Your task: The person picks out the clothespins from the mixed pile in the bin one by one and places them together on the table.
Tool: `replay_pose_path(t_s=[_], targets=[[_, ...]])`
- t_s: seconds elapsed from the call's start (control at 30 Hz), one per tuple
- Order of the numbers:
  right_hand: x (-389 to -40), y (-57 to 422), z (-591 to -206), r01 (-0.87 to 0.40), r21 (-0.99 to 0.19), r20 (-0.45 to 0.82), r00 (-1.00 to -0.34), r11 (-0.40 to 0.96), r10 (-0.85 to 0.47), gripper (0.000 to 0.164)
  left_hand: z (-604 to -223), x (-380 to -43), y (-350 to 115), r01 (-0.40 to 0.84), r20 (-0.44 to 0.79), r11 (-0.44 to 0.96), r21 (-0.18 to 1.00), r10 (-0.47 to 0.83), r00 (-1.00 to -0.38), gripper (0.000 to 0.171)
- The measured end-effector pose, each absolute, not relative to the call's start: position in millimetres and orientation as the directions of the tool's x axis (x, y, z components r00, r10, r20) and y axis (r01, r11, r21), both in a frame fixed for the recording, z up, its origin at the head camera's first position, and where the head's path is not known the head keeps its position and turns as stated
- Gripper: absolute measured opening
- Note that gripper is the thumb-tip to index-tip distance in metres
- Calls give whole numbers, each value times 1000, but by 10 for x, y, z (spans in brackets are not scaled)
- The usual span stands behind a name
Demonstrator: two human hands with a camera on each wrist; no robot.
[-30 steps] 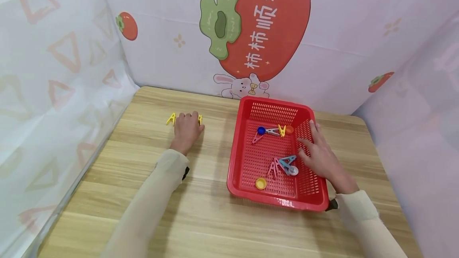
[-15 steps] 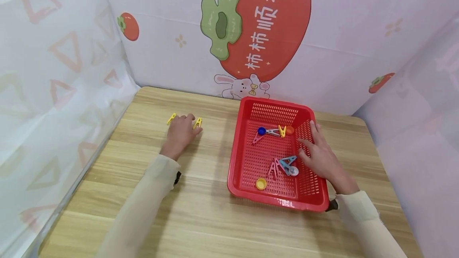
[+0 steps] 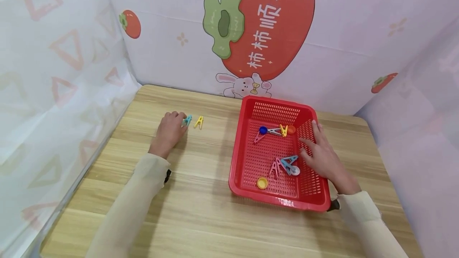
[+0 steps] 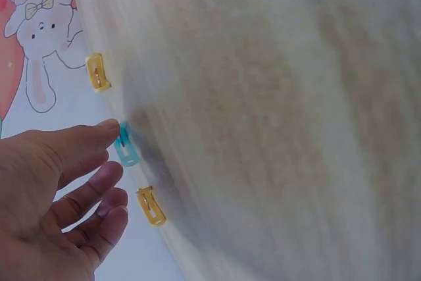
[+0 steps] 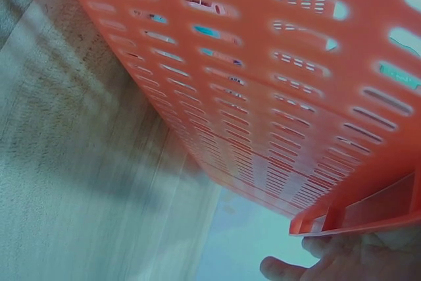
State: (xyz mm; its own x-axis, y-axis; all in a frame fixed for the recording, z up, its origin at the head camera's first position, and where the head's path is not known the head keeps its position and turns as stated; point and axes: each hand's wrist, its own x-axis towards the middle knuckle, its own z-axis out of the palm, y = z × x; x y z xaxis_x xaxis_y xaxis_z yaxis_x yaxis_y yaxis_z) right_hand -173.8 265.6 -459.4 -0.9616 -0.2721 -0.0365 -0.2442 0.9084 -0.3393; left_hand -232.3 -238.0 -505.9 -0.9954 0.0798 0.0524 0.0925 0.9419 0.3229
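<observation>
My left hand (image 3: 168, 132) hovers over the back left of the table with fingers loosely bent. In the left wrist view its thumb tip (image 4: 108, 125) meets or overlaps a teal clothespin (image 4: 125, 144); contact is unclear. One yellow clothespin (image 3: 199, 122) stands to the right of the teal one. Another yellow clothespin (image 4: 151, 206), beyond the fingers, is hidden by the hand in the head view. My right hand (image 3: 324, 160) rests on the right rim of a red basket (image 3: 236, 146), fingers spread and reaching partly inside.
Inside the basket lie pink clothespins (image 3: 275, 167), teal clothespins (image 3: 287, 165), a yellow clothespin (image 3: 283, 130), a blue cap (image 3: 263, 130), a yellow cap (image 3: 262, 182), an orange cap (image 3: 291, 129) and a whitish round piece (image 3: 295, 170). A printed cloth (image 3: 172, 59) hangs behind the table (image 3: 201, 218).
My left hand has shifted left, uncovering the teal clothespin and the right-hand yellow one while covering the left-hand yellow one. The right hand and basket stay in place.
</observation>
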Motion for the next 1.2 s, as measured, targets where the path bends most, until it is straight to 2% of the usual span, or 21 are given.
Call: replay_pose_path(t_s=[0.4, 0.6, 0.87, 1.2], targets=[[-1751, 2646, -4625, -251, -337, -43, -959, 908, -281, 53, -5120, -2387, -2357, 85, 91, 959, 272, 63, -994, 38], [-1752, 2635, -4614, -248, -334, -44, -960, 909, -278, 52, -4948, -2334, -2301, 93, 112, 942, 323, 60, -992, 41], [-1746, 2657, -4563, -239, -333, -50, -962, 912, -270, 52, -4504, -2327, -1701, 302, 218, 867, 396, 230, -948, 41], [-1735, 2656, -4584, -238, -330, -52, -962, 913, -269, 53, -4498, -2419, -1204, 327, 244, 783, 529, 229, -942, 34]])
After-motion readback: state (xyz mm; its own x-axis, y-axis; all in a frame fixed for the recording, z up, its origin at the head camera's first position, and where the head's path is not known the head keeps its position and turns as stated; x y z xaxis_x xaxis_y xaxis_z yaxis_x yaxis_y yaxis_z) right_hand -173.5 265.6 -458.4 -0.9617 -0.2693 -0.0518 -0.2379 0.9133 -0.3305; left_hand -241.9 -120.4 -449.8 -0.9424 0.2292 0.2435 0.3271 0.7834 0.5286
